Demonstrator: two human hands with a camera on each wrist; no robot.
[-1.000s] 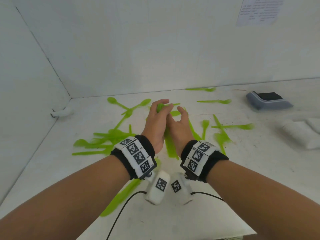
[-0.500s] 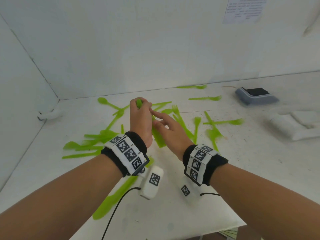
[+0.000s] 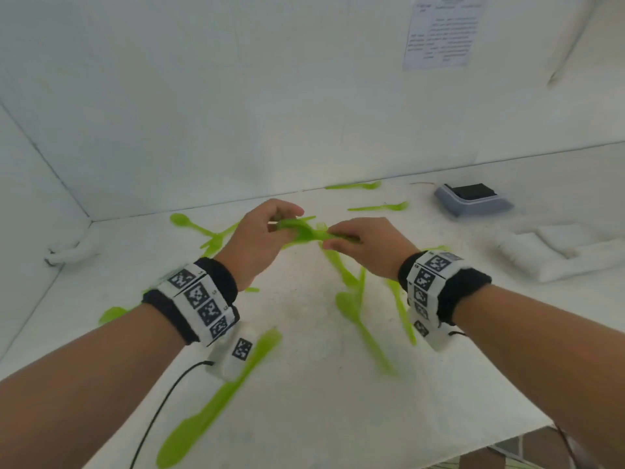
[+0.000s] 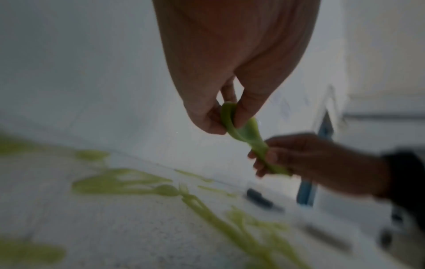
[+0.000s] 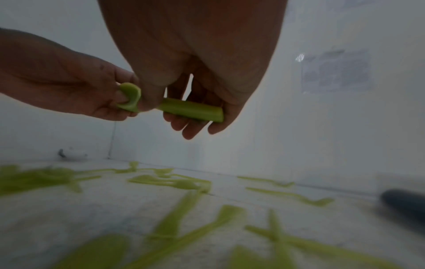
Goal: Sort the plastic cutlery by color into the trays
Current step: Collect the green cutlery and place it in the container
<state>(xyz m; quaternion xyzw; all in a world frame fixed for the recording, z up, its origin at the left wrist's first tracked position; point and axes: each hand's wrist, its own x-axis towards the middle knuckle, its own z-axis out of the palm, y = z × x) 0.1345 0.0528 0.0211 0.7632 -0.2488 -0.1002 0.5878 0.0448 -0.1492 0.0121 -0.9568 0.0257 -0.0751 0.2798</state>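
Left hand: the left hand point(image 3: 257, 238) is raised above the white table point(image 3: 304, 384), thumb and fingers pinching the bowl end of a green spoon point(image 3: 304, 231).
Right hand: the right hand point(image 3: 368, 247) holds the same spoon by its handle, fingers curled round it.
Spoon: held in the air between the two hands, roughly level, clear of the table.
Left wrist view: shows the left thumb and forefinger pinched on the spoon's curved bowl point(image 4: 232, 118), with the right hand point(image 4: 299, 154) gripping lower on the handle; the head view blurs this.
Right wrist view: shows the handle's cut end point(image 5: 195, 109) lying across the right fingers, and the left hand point(image 5: 69, 85) on the bowl.
Head view only: a grey tray with a dark inset point(image 3: 473, 198) sits right of the spoon near the back wall; folded white cloth point(image 3: 558, 252) lies nearer than that tray.
Loose cutlery: green pieces point(image 3: 358, 319) lie scattered on the table below and to both sides of the spoon, blurred in all views.
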